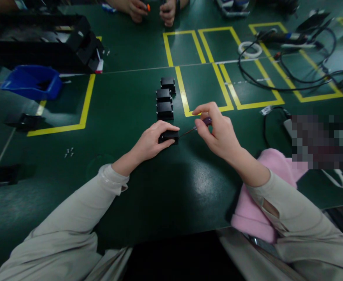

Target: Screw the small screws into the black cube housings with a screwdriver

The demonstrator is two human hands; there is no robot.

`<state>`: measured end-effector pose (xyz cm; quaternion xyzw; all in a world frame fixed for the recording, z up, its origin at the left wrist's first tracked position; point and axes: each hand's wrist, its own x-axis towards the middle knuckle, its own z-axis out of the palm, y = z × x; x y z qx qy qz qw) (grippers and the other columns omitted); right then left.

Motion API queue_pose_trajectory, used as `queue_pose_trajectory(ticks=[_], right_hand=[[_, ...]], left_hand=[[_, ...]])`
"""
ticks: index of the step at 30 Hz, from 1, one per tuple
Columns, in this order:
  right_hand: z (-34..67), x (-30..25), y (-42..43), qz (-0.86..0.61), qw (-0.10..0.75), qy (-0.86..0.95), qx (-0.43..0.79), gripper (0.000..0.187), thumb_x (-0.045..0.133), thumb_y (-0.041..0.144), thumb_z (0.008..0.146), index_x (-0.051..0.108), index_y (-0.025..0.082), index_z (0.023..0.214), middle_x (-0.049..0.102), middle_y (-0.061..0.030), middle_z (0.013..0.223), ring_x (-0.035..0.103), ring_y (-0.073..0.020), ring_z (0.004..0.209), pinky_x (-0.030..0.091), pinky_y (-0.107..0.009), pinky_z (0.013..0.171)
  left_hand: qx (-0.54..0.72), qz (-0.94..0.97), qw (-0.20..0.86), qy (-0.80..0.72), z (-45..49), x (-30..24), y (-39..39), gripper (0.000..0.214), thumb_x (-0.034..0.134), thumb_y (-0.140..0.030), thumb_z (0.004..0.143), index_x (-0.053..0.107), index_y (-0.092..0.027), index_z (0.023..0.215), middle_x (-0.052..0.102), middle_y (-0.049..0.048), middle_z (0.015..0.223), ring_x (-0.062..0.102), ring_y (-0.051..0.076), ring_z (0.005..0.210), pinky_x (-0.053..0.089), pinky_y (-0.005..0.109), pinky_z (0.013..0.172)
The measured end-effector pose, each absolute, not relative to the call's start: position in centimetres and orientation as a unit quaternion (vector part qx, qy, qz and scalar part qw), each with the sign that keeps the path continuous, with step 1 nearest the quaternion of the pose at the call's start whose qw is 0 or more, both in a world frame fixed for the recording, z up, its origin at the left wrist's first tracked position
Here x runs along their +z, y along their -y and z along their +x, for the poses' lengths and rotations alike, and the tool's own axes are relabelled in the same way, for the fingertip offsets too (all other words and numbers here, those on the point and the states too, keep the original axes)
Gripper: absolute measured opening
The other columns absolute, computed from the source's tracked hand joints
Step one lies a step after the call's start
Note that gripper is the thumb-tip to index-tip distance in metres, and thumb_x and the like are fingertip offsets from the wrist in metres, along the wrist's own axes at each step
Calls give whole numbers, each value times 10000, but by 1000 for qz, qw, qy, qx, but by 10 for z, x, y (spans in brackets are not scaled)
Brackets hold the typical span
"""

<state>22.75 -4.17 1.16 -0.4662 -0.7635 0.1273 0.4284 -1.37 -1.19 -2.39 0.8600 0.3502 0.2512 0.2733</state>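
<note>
My left hand point(154, 141) grips a small black box point(170, 135) on the green table, thumb on the near side and fingers over the far side. In my right hand point(216, 130) is a screwdriver point(207, 121) with a dark purple handle, held between thumb and fingers. Its thin shaft points left, and the tip meets the right end of the box, near a screw. Just beyond, several similar black boxes point(164, 110) stand in a row with small bright screws on their ends. Four-cornered detail inside the gripped box is hidden.
Several loose screws point(69, 152) lie to the left. Farther left are a blue bin point(32, 82) and a long black housing point(43, 43). A pink cloth point(256, 214) lies by my right forearm. Cables point(265, 86) loop at the right. Another person's hands point(167, 12) are across the table.
</note>
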Motion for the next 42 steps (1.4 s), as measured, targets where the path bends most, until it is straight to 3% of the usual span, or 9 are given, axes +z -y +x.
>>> queue_pose_trajectory(ticks=[3, 9, 14, 19, 25, 31, 37, 42], right_hand=[[228, 11, 42, -472, 420, 765, 128, 142, 532, 339, 968, 603, 216, 984, 616, 11, 784, 610, -119, 670, 449, -256, 622], [228, 11, 42, -453, 435, 769, 117, 239, 502, 216, 933, 587, 189, 1155, 607, 7, 793, 608, -125, 665, 475, -268, 643], [229, 12, 42, -456, 424, 773, 120, 148, 556, 324, 969, 614, 190, 988, 593, 23, 747, 577, -94, 600, 432, -243, 596], [228, 11, 42, -462, 424, 771, 111, 180, 503, 226, 934, 596, 207, 1086, 595, 19, 767, 596, -116, 655, 452, -255, 624], [228, 11, 42, -458, 420, 775, 116, 171, 550, 363, 976, 609, 203, 968, 601, 23, 753, 586, -100, 628, 430, -249, 611], [228, 10, 42, -455, 434, 770, 109, 165, 496, 219, 939, 594, 199, 1070, 586, 20, 761, 596, -114, 653, 449, -258, 627], [229, 10, 41, -463, 421, 770, 124, 174, 537, 373, 992, 595, 210, 975, 604, 25, 758, 592, -97, 629, 424, -245, 607], [228, 10, 41, -450, 438, 769, 114, 163, 497, 209, 940, 588, 204, 1075, 578, 22, 761, 588, -113, 647, 456, -260, 632]], left_hand=[[251, 860, 274, -350, -13, -24, 12, 312, 636, -258, 947, 631, -218, 1257, 654, 67, 1223, 617, 225, 1177, 482, 385, 1040], [248, 860, 271, -354, -14, -25, 11, 313, 631, -267, 952, 628, -223, 1262, 652, 64, 1225, 615, 226, 1179, 482, 386, 1039], [251, 861, 270, -351, -14, -26, 11, 308, 635, -261, 946, 630, -214, 1251, 656, 66, 1217, 617, 228, 1175, 482, 391, 1041], [254, 862, 267, -349, -14, -25, 11, 311, 635, -259, 950, 627, -215, 1259, 654, 63, 1218, 619, 223, 1174, 481, 379, 1039], [256, 861, 268, -348, -13, -26, 12, 311, 639, -254, 950, 628, -219, 1258, 653, 58, 1221, 619, 220, 1172, 483, 374, 1035], [255, 862, 267, -347, -14, -26, 12, 313, 635, -250, 954, 626, -214, 1265, 651, 62, 1219, 618, 221, 1176, 482, 375, 1035], [256, 862, 268, -347, -14, -26, 12, 318, 639, -252, 950, 625, -218, 1266, 650, 59, 1223, 618, 222, 1173, 484, 381, 1037], [251, 863, 267, -347, -14, -25, 12, 311, 638, -244, 952, 629, -213, 1261, 651, 61, 1215, 616, 220, 1172, 481, 381, 1036]])
